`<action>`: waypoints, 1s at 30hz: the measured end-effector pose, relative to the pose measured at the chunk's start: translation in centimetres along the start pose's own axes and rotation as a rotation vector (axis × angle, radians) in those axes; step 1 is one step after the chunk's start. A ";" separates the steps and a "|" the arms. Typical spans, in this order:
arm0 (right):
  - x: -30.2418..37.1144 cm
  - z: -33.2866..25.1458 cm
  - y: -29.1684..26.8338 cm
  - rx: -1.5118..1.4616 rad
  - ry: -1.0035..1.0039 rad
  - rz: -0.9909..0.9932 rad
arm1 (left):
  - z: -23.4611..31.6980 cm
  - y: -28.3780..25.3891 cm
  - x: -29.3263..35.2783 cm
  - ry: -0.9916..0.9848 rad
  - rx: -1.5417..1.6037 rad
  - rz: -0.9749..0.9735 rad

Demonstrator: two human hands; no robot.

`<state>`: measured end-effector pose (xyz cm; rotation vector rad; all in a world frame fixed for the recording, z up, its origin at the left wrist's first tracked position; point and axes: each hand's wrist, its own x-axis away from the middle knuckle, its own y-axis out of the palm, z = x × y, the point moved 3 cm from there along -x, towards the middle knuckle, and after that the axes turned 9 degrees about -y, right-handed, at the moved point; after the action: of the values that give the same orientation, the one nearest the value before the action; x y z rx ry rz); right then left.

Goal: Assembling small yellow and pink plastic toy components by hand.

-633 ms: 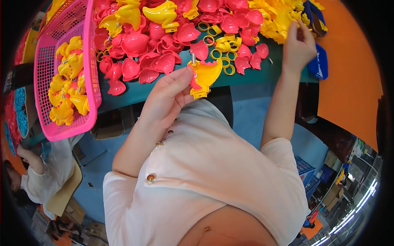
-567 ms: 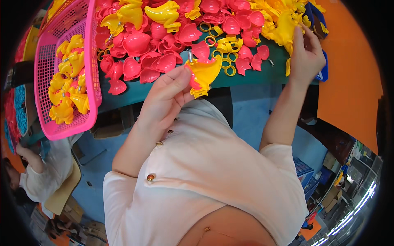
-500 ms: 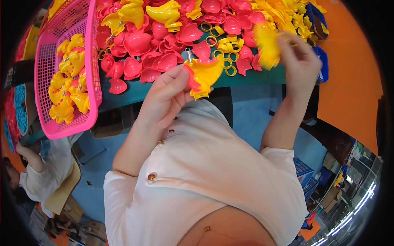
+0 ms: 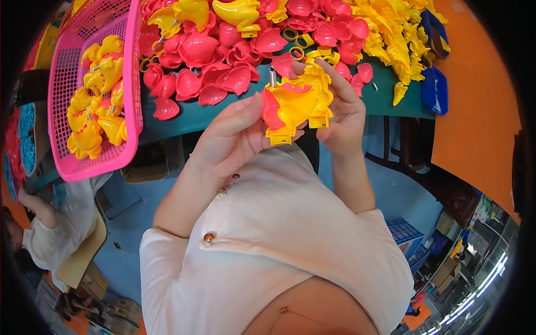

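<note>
Between thumb and fingers, my left hand (image 4: 230, 131) grips a yellow plastic toy shell half (image 4: 281, 134) with a red insert (image 4: 272, 111) in it. A small metal pin (image 4: 272, 76) stands up from its top. My right hand (image 4: 345, 114) is closed on another yellow shell half (image 4: 319, 92), its hollow side showing. Side by side, the two halves overlap or touch; I cannot tell if they are joined. Just beyond my hands lie loose red shells (image 4: 198, 50) and several yellow rings (image 4: 296, 53).
A pink mesh basket (image 4: 134, 84) at the left holds several yellow toys (image 4: 86, 134). Yellow parts (image 4: 391, 42) are heaped at the far right of the green table (image 4: 184, 124), beside blue trays (image 4: 434, 92). An orange surface (image 4: 474, 111) lies further right. Another person (image 4: 61, 229) sits at the left.
My right hand has come left and nearer from the heap, bringing the yellow shell half against the one in my left hand. The left-hand piece has turned slightly and shifted a little right.
</note>
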<state>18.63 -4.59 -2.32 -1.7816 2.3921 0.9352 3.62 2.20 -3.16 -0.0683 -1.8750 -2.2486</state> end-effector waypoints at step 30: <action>-2.7 -4.9 2.1 0.810 -0.575 -0.409 | 1.5 4.6 1.1 0.325 -0.499 0.448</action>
<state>19.31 -4.15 3.63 -1.3425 1.5992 0.2816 3.31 2.73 1.78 -0.1698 -0.9915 -2.1808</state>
